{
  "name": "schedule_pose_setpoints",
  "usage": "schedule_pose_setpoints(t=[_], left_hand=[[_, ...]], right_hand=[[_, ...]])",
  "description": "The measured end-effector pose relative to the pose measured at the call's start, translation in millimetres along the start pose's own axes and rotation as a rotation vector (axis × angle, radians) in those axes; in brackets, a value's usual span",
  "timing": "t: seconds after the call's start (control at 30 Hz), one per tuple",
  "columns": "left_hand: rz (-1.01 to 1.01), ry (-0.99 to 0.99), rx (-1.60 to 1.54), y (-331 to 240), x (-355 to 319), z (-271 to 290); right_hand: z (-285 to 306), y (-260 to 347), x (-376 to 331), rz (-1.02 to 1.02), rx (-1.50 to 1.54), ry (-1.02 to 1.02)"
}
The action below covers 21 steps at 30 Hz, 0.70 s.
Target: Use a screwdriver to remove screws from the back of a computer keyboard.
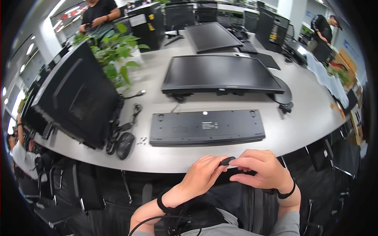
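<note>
In front of me, just off the table's near edge, my left hand (204, 174) is closed on a small black rounded piece (227, 161), pinched between thumb and fingers. Most of the piece is covered by the hand, so its kind cannot be told. My right hand (264, 168) is beside it, fingertips touching or very close to the piece's right end. The right thumb stands apart from its curled fingers. Beyond both hands a black keyboard (232, 126) lies upside down on the table, its label and feet showing.
Left of the keyboard are a black mouse (125, 146), tiny loose bits (142, 140) and coiled cables (136, 114). A monitor (75, 98) stands at left; another monitor (220, 73) lies tilted back beyond the keyboard. A plant (118, 53) and black computer towers (272, 29) are farther off. Other people stand around.
</note>
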<state>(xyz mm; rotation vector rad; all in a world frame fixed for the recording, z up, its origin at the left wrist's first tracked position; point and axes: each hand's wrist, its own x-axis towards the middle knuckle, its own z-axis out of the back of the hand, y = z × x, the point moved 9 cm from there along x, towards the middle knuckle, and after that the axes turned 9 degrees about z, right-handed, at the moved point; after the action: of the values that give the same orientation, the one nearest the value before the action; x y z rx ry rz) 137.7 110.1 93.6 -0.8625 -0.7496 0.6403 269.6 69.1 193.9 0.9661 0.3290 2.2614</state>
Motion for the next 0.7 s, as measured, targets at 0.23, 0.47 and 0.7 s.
schedule_pose_setpoints(t=[0.23,0.47,0.7], left_hand=[[0.024,0.17,-0.009,-14,41,-24],[0.004,0.182,-0.016,-2,120,6],[-0.009,0.039,-0.148,31,163,24]], right_hand=[[27,-33,-11,-0.136,0.045,-0.091],[57,-92,33,-0.127,-0.04,-0.153],[51,-145,61,-0.084,-0.004,-0.213]])
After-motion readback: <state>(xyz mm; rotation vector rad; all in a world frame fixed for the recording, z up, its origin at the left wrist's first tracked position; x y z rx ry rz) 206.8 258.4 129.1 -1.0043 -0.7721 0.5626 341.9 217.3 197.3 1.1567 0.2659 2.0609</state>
